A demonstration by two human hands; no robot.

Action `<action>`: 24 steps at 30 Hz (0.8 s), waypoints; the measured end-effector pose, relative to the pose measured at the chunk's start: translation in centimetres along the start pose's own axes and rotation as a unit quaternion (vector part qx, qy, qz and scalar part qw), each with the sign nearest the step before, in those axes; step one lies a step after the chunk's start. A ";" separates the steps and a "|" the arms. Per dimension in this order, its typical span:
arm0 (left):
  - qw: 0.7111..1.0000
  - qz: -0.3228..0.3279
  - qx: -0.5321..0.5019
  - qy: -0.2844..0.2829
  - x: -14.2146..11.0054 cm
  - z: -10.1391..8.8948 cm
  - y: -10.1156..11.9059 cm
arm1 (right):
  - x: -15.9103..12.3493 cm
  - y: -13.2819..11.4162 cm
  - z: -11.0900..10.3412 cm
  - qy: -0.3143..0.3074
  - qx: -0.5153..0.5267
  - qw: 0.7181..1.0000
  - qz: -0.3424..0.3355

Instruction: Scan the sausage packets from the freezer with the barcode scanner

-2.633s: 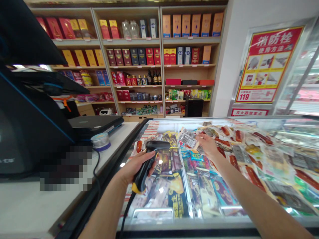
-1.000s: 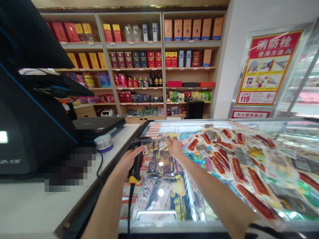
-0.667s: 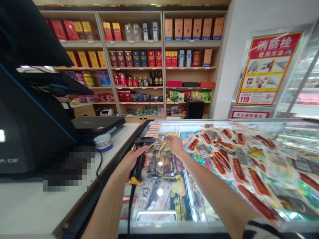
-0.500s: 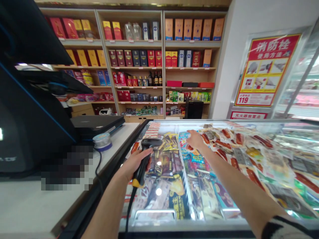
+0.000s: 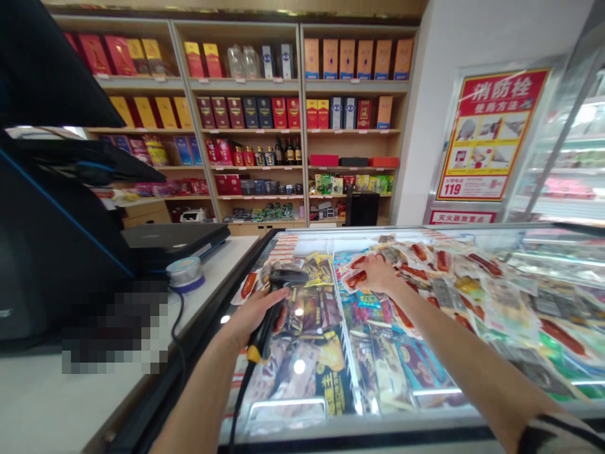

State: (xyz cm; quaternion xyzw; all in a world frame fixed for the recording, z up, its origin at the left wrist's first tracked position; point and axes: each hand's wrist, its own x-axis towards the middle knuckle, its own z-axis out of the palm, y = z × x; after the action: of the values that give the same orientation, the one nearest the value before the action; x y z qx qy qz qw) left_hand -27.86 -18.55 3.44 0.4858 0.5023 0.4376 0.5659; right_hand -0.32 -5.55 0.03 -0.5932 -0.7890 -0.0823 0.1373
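Observation:
A black and yellow handheld barcode scanner (image 5: 268, 321) is in my left hand (image 5: 255, 313), its head pointing right and its cord running down toward me. Just left of the scanner, a clear-packed sausage (image 5: 248, 285) lies on the freezer's glass top. Farther right, my right hand (image 5: 378, 274) reaches onto the glass with its fingers curled down on a clear sausage packet (image 5: 355, 279). My fingertips are partly hidden behind the hand. More packed sausages (image 5: 416, 272) lie spread to the right of that hand.
Under the glass are wrapped ice creams (image 5: 326, 309) and a white wire divider (image 5: 347, 340). At left stand a counter (image 5: 42, 397), a dark checkout machine (image 5: 51, 252) and a roll of tape (image 5: 184, 272). Shelves of boxes (image 5: 250, 113) line the back.
My right hand has drawn back slightly and its outstretched fingers have curled onto the sausage packet. My left hand still holds the scanner. The view has shifted a little to the right.

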 end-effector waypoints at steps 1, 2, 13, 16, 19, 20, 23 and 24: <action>1.000 0.002 -0.002 -0.005 0.0 0.0 -0.1 | 0.1 0.1 0.0 -0.012 0.003 1.000 -0.006; 1.000 0.004 -0.003 -0.008 0.0 0.0 -0.1 | 0.2 0.3 0.0 -0.023 0.013 1.000 -0.010; 1.000 0.010 0.002 -0.027 0.1 0.3 -0.5 | -1.6 2.0 1.5 0.036 0.167 0.985 0.005; 0.999 0.004 -0.001 -0.045 -0.2 0.6 -0.4 | -1.7 2.0 1.2 0.194 0.207 0.953 0.108; 0.997 0.008 -0.003 -0.071 -0.5 0.9 -0.4 | -1.7 1.9 0.9 0.297 0.247 0.900 0.202; 0.997 0.011 -0.006 -0.079 -0.6 1.0 -0.4 | -1.7 1.8 0.8 0.310 0.257 0.892 0.206; 0.995 0.019 -0.021 -0.096 -0.7 1.2 -0.4 | -1.9 1.0 0.9 0.317 0.260 0.898 0.157; 0.995 0.019 -0.027 -0.098 -0.8 1.2 -0.4 | -1.9 0.7 0.9 0.315 0.254 0.905 0.131</action>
State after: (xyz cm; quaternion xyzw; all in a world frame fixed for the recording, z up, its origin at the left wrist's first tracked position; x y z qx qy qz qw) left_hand -26.70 -19.49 3.14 0.5200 0.4234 0.4120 0.6169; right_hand 0.72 -6.86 -1.44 -0.5795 -0.6142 -0.0428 0.5340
